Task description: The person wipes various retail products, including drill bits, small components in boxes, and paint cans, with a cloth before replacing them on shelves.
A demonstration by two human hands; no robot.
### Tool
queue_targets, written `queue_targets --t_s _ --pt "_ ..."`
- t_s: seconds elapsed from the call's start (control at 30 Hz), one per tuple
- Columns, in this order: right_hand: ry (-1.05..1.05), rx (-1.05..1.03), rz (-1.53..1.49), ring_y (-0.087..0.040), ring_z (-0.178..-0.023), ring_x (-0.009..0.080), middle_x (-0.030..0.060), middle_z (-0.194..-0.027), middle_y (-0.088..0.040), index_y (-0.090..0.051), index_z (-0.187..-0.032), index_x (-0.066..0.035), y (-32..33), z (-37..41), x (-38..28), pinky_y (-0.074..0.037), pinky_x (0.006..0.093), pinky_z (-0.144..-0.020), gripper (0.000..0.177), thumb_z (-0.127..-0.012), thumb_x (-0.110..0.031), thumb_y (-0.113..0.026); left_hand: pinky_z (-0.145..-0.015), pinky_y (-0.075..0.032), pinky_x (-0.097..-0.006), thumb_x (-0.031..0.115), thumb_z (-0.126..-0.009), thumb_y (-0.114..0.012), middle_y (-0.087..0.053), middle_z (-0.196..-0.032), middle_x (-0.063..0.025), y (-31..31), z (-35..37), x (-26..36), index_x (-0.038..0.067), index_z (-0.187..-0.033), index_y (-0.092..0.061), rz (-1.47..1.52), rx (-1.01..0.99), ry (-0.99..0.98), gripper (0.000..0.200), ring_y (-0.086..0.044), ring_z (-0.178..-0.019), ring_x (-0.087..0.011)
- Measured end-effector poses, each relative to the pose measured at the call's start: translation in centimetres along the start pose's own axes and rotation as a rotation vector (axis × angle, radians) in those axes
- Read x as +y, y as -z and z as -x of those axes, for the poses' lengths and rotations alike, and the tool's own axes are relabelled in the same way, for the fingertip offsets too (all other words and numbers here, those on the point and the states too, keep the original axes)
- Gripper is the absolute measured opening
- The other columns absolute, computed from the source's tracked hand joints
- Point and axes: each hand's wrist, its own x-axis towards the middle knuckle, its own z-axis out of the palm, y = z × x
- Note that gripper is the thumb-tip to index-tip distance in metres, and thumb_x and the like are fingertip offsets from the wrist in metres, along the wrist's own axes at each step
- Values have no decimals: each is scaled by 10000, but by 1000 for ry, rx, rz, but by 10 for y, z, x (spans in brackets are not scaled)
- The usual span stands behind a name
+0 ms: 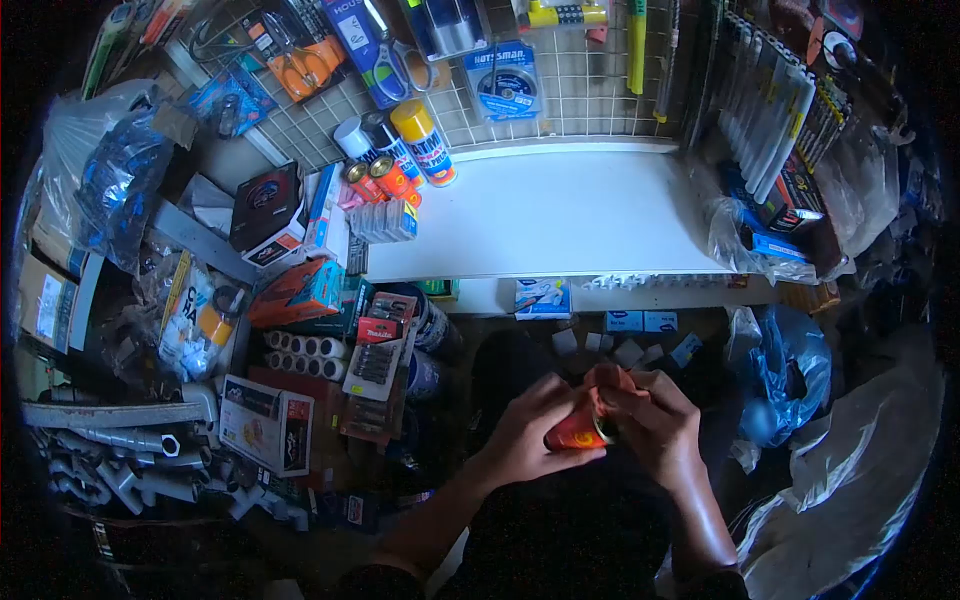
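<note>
My left hand (530, 425) is wrapped round a small red can (572, 434) with a yellow mark, held tilted above my lap. Pinched in my right hand (660, 425) is a piece of reddish cloth (606, 378), pressed against the can's upper end. The fingers of both hands nearly meet there, and they hide part of the can. Similar orange-red cans (392, 176) stand on the white shelf, beside spray cans with a yellow cap (424, 140), a white cap and a dark cap.
Ahead of my hands runs a white shelf (550, 215) below a wire grid with hanging packaged tools. Boxes (265, 425) and grey pipe fittings (150, 480) crowd the left. On the right are a blue plastic bag (785, 375) and drill bits in sleeves (770, 125).
</note>
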Motion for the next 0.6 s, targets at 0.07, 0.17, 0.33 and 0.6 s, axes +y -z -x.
queue_targets --t_s 0.07,0.17,0.33,0.6 --pt "-43 -24 -5 -715 -991 294 158 -1084 -684 -723 -1103 -22 -1 -2 -1 -600 367 -800 332 -786 74 -738 -788 -526 -370 272 -750 -886 -553 -1051 -118 4 0 -2 30 -1286 -619 -70 37 36 646 -604 -891 -262" --pt "-276 -252 -367 -734 -908 266 160 -1081 -678 -713 -1107 1 11 0 -5 -616 338 -726 315 -804 87 -721 -771 -521 -380 273 -721 -892 -543 -1073 -123 -2 6 -13 37 -1331 -602 -257 72 -69 716 -603 -919 -268" --pt "-178 14 -345 -732 -825 217 149 -1011 -681 -704 -1062 44 -7 6 3 -605 306 -651 211 -854 78 -688 -776 -521 -379 275 -702 -904 -548 -1059 -122 -5 11 4 45 -1358 -596 -208 39 25 760 -604 -929 -266" --pt "-238 -88 -527 -656 -973 222 138 -1067 -626 -558 -1173 25 -2 13 14 -510 334 -847 306 -885 -11 -653 -941 -497 -335 344 -910 -773 -641 -1163 -77 -50 25 -11 -21 -1268 -598 900 315 467 540 -619 -1074 -160"
